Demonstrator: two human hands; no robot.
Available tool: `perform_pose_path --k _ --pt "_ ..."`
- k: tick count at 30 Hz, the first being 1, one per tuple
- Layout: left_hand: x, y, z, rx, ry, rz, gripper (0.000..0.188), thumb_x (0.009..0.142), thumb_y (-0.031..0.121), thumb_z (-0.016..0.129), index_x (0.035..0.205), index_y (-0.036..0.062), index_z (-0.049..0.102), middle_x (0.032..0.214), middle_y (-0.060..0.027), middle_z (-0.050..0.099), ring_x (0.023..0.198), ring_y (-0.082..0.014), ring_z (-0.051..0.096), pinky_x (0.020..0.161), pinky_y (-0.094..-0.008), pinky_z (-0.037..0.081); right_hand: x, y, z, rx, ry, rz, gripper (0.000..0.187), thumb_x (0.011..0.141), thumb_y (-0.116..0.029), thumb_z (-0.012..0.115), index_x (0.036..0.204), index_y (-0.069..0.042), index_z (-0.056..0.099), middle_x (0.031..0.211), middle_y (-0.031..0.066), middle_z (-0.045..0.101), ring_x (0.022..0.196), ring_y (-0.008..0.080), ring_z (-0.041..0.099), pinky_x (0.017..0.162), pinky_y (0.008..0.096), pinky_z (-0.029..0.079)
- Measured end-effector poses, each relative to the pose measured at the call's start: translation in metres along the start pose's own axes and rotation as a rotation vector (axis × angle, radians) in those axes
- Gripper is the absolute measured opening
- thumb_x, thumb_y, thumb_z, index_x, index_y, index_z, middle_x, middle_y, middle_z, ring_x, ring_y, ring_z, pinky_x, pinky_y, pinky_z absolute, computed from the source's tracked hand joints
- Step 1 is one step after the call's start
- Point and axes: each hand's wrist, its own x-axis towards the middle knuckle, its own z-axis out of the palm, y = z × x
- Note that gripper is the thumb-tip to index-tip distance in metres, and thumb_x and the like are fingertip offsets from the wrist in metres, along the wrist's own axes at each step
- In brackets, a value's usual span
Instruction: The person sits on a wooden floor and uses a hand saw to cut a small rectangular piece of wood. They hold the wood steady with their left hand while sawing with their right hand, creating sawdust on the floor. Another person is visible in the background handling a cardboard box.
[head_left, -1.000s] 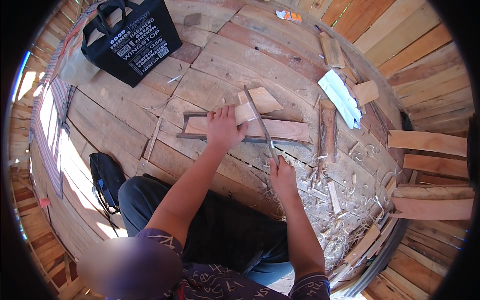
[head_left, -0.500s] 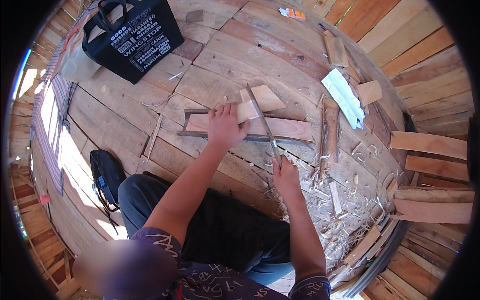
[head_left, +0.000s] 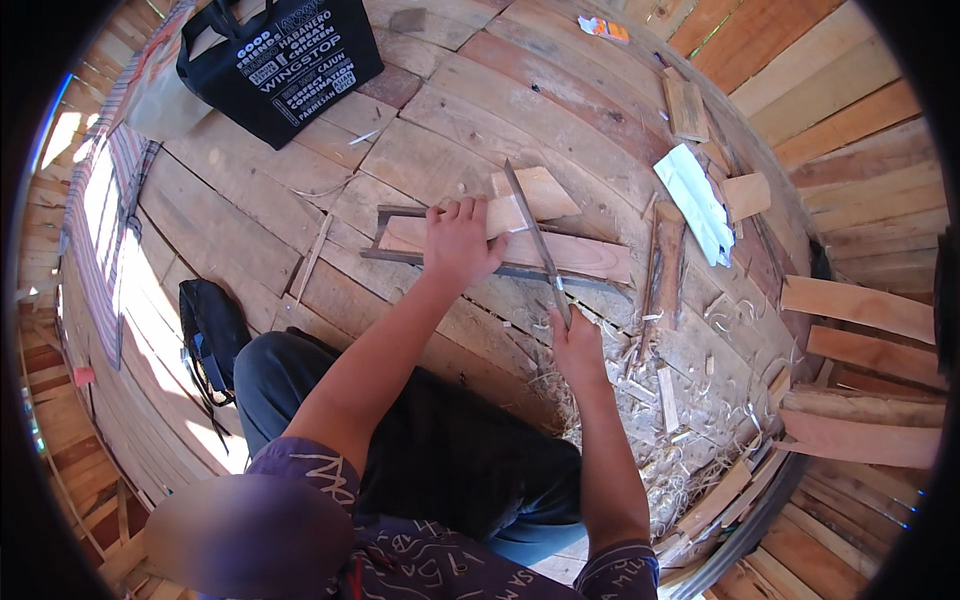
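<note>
My left hand (head_left: pixel 460 245) is closed over a pale wood piece (head_left: pixel 507 218), pressing it down on a pinkish board (head_left: pixel 590 258). That board lies between dark narrow rails (head_left: pixel 400 257) on the floor. In my right hand (head_left: pixel 580 345) is the handle of a long-bladed knife (head_left: pixel 530 218); whether its edge has teeth cannot be made out. The blade slants up and left across the right end of the pale piece. Just beyond lies another light wood offcut (head_left: pixel 550 192), partly under the pale piece.
Wood shavings (head_left: pixel 690 480) and splinters cover the floor at my right. A stripped branch (head_left: pixel 664 262) and a pale blue sheet (head_left: pixel 696 203) lie farther right. Planks (head_left: pixel 860 308) jut in at the right. A black bag (head_left: pixel 285 75) stands far left, a dark pouch (head_left: pixel 212 330) by my knee.
The view has shifted slightly. My right hand has drawn the knife a little toward me, while my left hand keeps its hold on the pale wood piece.
</note>
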Motion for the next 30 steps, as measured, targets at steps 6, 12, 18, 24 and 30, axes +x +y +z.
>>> perform_pose_path --k 6,12,18,24,30 --pt "0.0 -0.001 0.001 -0.006 0.027 0.024 0.06 0.085 0.045 0.059 0.125 0.001 0.052 0.113 -0.0149 0.06 0.109 -0.0308 0.056 0.096 -0.0492 0.035 -0.021 0.008 -0.012 -0.01 0.019 -0.028 0.029 0.097 -0.028 0.052 0.094 0.0 0.057 0.07 0.0287 0.061 0.072 0.0502 0.06 0.064 0.0574 0.048" --pt "-0.002 0.0 0.001 0.002 -0.008 0.042 0.061 0.087 0.048 0.054 0.126 0.0006 0.051 0.123 -0.0129 0.058 0.115 -0.0273 0.052 0.101 -0.0492 0.032 -0.001 0.002 -0.002 0.001 0.04 -0.075 0.029 0.097 -0.028 0.052 0.091 0.0 0.056 0.069 0.0287 0.06 0.071 0.0501 0.06 0.062 0.0566 0.048" --pt "-0.001 0.002 0.0 0.009 -0.027 0.034 0.061 0.087 0.047 0.054 0.126 0.0011 0.052 0.121 -0.0117 0.059 0.113 -0.0269 0.053 0.1 -0.0494 0.032 0.003 -0.005 -0.001 0.015 0.032 -0.029 0.029 0.097 -0.028 0.052 0.09 0.0 0.056 0.067 0.0284 0.06 0.07 0.0492 0.06 0.062 0.0562 0.048" --pt "0.002 -0.002 0.001 0.024 0.001 0.028 0.058 0.086 0.046 0.056 0.124 0.002 0.053 0.118 -0.0127 0.059 0.109 -0.0273 0.055 0.1 -0.0493 0.032 -0.025 0.005 -0.017 0.01 -0.006 -0.005 0.029 0.096 -0.029 0.053 0.093 0.0 0.058 0.069 0.0287 0.061 0.071 0.0505 0.06 0.063 0.0558 0.048" --pt "0.0 0.0 0.003 0.012 0.033 0.038 0.059 0.087 0.047 0.055 0.125 0.0018 0.052 0.118 -0.0133 0.059 0.11 -0.028 0.054 0.101 -0.0485 0.031 -0.004 0.006 -0.009 -0.015 0.024 -0.075 0.029 0.096 -0.028 0.052 0.095 0.001 0.058 0.073 0.0304 0.061 0.073 0.0508 0.06 0.064 0.0558 0.048"
